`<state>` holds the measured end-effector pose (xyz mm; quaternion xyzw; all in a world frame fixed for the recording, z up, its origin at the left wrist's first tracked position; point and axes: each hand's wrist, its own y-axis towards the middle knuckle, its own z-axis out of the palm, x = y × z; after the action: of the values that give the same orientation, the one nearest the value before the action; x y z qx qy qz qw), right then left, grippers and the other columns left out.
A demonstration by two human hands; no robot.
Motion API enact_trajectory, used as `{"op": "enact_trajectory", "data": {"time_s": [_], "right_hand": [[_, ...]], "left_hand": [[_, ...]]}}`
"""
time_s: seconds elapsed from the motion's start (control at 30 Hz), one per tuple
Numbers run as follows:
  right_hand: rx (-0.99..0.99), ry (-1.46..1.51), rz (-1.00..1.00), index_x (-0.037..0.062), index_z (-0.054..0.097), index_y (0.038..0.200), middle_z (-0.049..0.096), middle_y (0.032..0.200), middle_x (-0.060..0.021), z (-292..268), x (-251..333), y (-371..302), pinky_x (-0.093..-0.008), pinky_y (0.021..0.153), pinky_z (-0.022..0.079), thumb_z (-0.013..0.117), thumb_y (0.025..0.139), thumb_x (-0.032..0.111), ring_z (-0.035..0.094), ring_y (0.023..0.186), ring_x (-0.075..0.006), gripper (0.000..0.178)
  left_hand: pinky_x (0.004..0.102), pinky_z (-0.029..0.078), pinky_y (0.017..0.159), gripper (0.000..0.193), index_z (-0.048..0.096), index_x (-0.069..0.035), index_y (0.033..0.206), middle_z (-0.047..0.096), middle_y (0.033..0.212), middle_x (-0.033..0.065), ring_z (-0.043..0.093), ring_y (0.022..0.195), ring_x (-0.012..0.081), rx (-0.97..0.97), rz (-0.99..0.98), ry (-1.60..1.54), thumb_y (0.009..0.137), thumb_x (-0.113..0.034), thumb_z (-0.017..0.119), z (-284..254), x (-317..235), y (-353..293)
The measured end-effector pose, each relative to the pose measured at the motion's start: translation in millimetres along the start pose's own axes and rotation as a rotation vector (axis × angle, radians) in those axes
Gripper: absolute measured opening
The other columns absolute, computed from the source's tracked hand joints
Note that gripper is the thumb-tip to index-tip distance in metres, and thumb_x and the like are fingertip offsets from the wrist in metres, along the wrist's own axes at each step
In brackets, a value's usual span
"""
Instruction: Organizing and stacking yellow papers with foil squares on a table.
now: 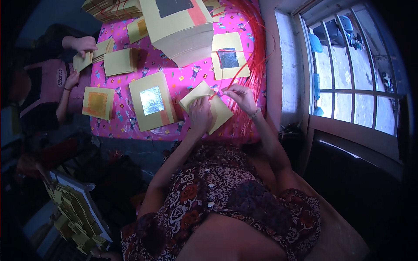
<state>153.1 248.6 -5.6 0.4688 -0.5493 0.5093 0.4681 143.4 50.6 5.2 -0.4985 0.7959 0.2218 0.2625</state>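
I judge the tying barely begun: my left hand (200, 114) presses flat on the yellow paper bundle (207, 107) while my right hand (239, 96) pinches a red string (238, 71), other stacks unbound.

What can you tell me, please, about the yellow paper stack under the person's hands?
The yellow paper stack is a thin bundle of plain pale-yellow sheets, lying flat and turned cornerwise on the pink patterned cloth near its front edge. The left hand presses down on its middle; the right hand pinches a red strip at its upper right corner. No foil square shows on top, unlike its neighbours.
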Motion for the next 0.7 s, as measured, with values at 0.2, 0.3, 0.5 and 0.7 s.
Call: {"op": "enact_trajectory", "data": {"time_s": [0.2, 0.3, 0.5, 0.7], "right_hand": [[0.003, -0.269, -0.117, 0.0003, 0.068, 0.082, 0.066, 0.075, -0.0086, 0, 53, 16, -0.0266, 0.060, 0.049, 0.070, 0.082, 0.015, 0.061, 0.065, -0.0122, 0.015], [0.088, -0.390, -0.076, -0.0008, 0.068, 0.082, 0.068, 0.082, -0.0092, 3, 63, 20, -0.0257, 0.065, 0.051, 0.068, 0.083, 0.012, 0.066, 0.076, -0.0133, 0.013], [0.379, -0.722, -0.423, 0.0083, 0.067, 0.089, 0.063, 0.080, -0.0078, 29, 72, 26, -0.0368, 0.068, 0.049, 0.067, 0.077, 0.023, 0.063, 0.076, -0.0269, 0.019], [0.286, -0.378, -0.210, 0.0036, 0.067, 0.086, 0.065, 0.074, -0.0079, 30, 66, 28, -0.0349, 0.064, 0.050, 0.064, 0.085, 0.024, 0.065, 0.070, -0.0230, 0.020]], "left_hand": [[0.0446, 0.044, 0.069, 0.027, 0.055, -0.006, 0.106, 0.057, 0.092, 0.0131, 0.060, 0.077, 0.0334, 0.121, 0.012, 0.080, 0.080, -0.007, 0.050, 10, -5, 9], [0.0468, 0.044, 0.068, 0.026, 0.053, -0.005, 0.108, 0.057, 0.095, 0.0156, 0.060, 0.080, 0.0351, 0.106, -0.038, -0.062, 0.083, -0.007, 0.048, 12, -1, 12], [0.0484, 0.043, 0.064, 0.020, 0.059, -0.002, 0.081, 0.059, 0.069, 0.0189, 0.059, 0.064, 0.0384, 0.232, -0.156, -0.030, 0.084, -0.020, 0.052, 16, -2, 8], [0.0505, 0.040, 0.060, 0.028, 0.060, -0.003, 0.079, 0.057, 0.062, 0.0176, 0.058, 0.061, 0.0383, -0.058, -0.093, -0.098, 0.091, -0.024, 0.047, 22, 2, 10]]}}
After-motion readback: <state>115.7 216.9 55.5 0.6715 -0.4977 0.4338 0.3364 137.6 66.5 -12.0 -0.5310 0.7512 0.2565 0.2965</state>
